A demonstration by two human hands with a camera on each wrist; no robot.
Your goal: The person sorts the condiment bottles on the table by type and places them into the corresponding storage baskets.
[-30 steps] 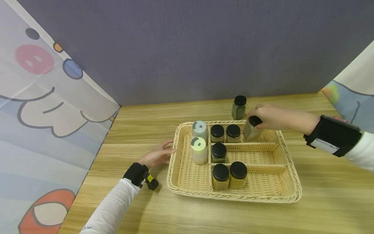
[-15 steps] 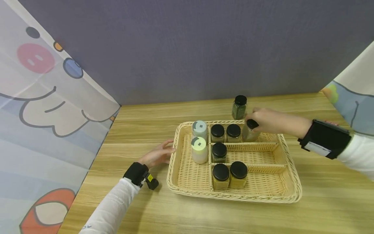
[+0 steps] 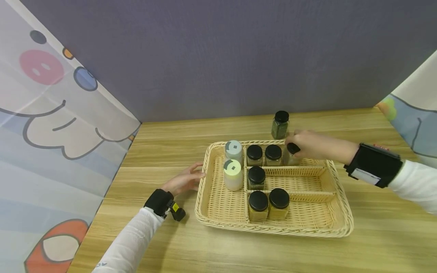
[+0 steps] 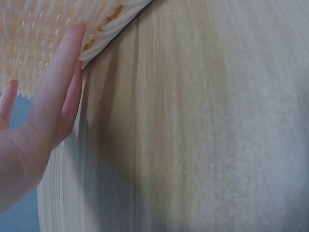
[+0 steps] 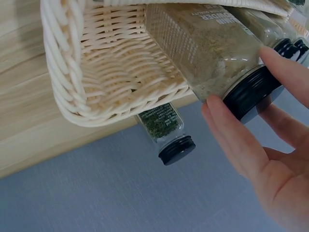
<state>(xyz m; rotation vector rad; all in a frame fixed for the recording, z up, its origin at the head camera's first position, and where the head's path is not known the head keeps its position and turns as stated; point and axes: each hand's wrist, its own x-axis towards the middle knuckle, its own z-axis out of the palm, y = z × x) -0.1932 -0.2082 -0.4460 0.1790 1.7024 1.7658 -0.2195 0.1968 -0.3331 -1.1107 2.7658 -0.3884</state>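
My right hand [image 3: 308, 144] pinches a spice jar [image 5: 207, 48] of brown powder at its black lid. This jar is in the back compartment of the wicker basket [image 3: 273, 230], right of two black-lidded jars [image 3: 264, 156]; whether it touches the bottom is hidden. Against the basket's left wall rests my left hand [image 3: 184, 180], its fingers fairly straight on the weave in the left wrist view. A jar of green herbs [image 3: 280, 125] stands on the table behind the basket.
Two pale-topped bottles [image 3: 233, 176] stand in the basket's left compartment. One black-lidded jar [image 3: 256, 177] is in the middle compartment, and two yellowish jars [image 3: 268, 204] are in the front one. A grey panel [image 3: 239, 57] rises behind the wooden table [image 3: 239, 254].
My right hand has moved down and slightly left, lowering the jar deeper into the back compartment. The left hand stays against the basket.
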